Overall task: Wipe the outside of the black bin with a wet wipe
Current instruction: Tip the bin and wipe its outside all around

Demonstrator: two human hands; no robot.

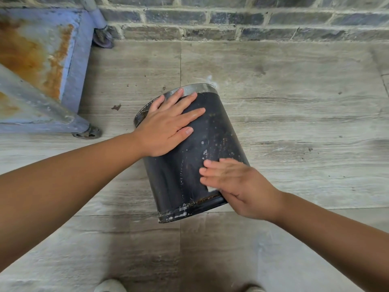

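A black round bin lies on its side on the floor, its metal-rimmed mouth pointing away from me and its scuffed base toward me. My left hand lies flat on the upper side of the bin near the rim, fingers spread. My right hand presses on the bin's side near the base and looks blurred. A small white corner of the wet wipe shows under its palm; the rest of the wipe is hidden.
A rusty blue metal cart on castors stands at the left. A dark brick wall runs along the back. The floor is grey wood-look tile. The tips of my shoes show at the bottom edge.
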